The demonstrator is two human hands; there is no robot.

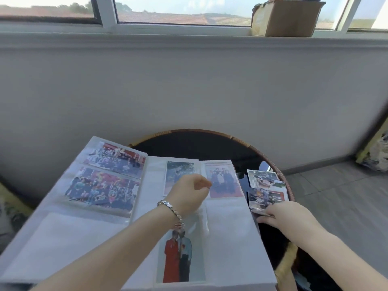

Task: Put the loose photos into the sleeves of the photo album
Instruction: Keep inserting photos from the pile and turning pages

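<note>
The photo album (228, 234) lies open across a round dark table (201, 143). Its left page holds two group photos, its right page two photos at the top and a portrait of two people (178, 257) in a lower sleeve. My left hand (189, 194) hovers over the right page with fingers curled, holding nothing that I can see. A small stack of loose photos (266, 190) lies on the table right of the album. My right hand (289, 215) rests at the stack's near edge, fingers pinching the bottom of the nearest photo.
The table has a woven rattan rim (281, 177). A grey wall stands behind it, with a window sill and a cardboard box (285, 17) above. Patterned cushions (375, 152) sit at the far right and lower left. Grey floor (336, 196) lies to the right.
</note>
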